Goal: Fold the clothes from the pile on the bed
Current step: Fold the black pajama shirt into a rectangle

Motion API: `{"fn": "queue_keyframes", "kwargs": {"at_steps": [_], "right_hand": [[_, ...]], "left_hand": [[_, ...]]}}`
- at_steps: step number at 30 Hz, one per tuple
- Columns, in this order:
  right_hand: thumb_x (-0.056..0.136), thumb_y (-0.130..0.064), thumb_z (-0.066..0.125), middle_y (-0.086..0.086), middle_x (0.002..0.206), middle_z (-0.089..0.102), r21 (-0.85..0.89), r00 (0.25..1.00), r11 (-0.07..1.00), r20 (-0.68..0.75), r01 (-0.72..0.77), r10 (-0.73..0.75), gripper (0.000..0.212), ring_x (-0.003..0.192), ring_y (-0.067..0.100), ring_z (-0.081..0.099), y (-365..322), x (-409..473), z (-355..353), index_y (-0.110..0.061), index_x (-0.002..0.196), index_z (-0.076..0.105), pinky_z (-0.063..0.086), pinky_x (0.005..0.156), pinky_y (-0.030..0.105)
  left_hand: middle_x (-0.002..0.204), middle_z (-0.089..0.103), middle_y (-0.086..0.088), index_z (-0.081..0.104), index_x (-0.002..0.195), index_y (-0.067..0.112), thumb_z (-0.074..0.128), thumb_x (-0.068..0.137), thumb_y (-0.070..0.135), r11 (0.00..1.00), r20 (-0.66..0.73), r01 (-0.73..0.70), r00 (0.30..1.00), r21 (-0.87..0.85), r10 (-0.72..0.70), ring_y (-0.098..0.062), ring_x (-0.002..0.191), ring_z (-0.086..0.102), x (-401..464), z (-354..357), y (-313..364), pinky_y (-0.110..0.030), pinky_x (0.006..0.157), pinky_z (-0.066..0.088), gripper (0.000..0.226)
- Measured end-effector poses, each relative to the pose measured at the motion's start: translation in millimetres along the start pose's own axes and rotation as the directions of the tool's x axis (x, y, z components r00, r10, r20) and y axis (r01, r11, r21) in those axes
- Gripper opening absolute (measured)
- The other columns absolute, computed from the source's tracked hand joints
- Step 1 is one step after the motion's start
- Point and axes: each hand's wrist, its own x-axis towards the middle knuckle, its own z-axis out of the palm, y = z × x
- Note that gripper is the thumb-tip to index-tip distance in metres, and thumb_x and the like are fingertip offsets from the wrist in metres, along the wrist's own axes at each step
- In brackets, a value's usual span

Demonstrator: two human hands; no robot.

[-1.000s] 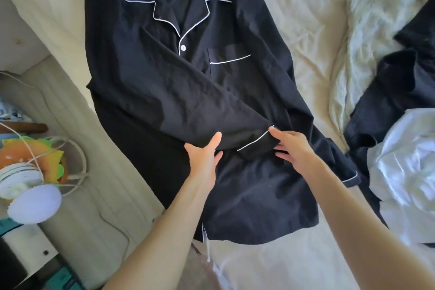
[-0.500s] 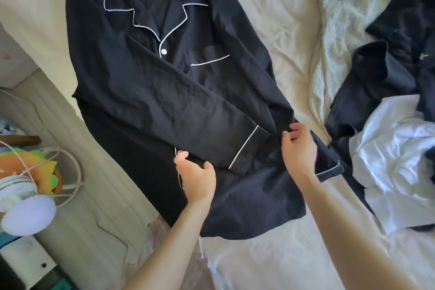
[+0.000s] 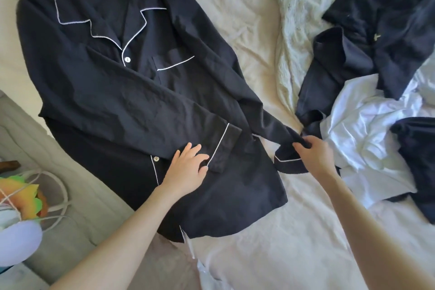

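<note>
Shirt: we are working on the black shirt [image 3: 113, 92], which is lying face up across the cream bed [image 3: 254, 254], collar away from us.
Left hand: our left hand [image 3: 188, 169] is pressing flat, fingers spread, on the folded sleeve [image 3: 164, 120] near its cuff.
Right hand: our right hand [image 3: 313, 153] is pinching the other sleeve [image 3: 266, 110] by its cuff.
Pile: the remaining clothes [image 3: 376, 101] are lying beside that hand.
Risk: we are risking dragging the body askew if we pull before the left hand anchors it, or snagging the pile.
</note>
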Motion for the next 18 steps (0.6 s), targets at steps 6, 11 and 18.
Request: {"fn": "queue_keyframes", "kwargs": {"at_steps": [6, 11, 18], "right_hand": [[0.087, -0.019, 0.063, -0.020, 0.057, 0.053, 0.403, 0.974, 0.887, -0.076, 0.225, -0.212, 0.027, 0.057, -0.003, 0.051, -54, -85, 6, -0.023, 0.066, 0.046, 0.038, 0.054, 0.012], [0.094, -0.007, 0.049, -0.014, 0.097, 0.065, 0.341, 0.860, 0.916, 0.381, 0.211, -0.340, 0.024, 0.094, 0.001, 0.062, -57, -119, 42, -0.023, 0.101, 0.066, 0.047, 0.081, 0.009], [0.097, -0.013, 0.046, 0.006, 0.095, 0.071, 0.681, 0.949, 0.693, 0.316, -0.235, 0.011, 0.020, 0.090, 0.016, 0.069, -65, -91, 51, -0.020, 0.095, 0.065, 0.056, 0.076, 0.023]], "left_hand": [[0.133, 0.051, 0.009, 0.037, 0.140, 0.028, 0.056, 0.083, 0.058, 0.344, 0.239, 0.245, 0.969, -0.906, -0.059, -0.002, 0.110, 0.056, -6, -39, 53, -0.021, 0.085, 0.047, 0.067], [0.112, 0.064, 0.001, 0.046, 0.130, 0.021, 0.071, 0.082, 0.023, 0.357, 0.193, 0.226, 0.973, -0.906, -0.126, -0.014, 0.101, 0.063, -10, -40, 69, -0.029, 0.092, 0.048, 0.054], [0.083, 0.066, 0.017, 0.061, 0.085, 0.036, 0.063, 0.086, 0.028, 0.639, -0.345, -0.282, 0.938, -0.715, 0.028, 0.002, 0.080, 0.061, -65, -81, 45, -0.003, 0.068, 0.043, 0.008]]}}
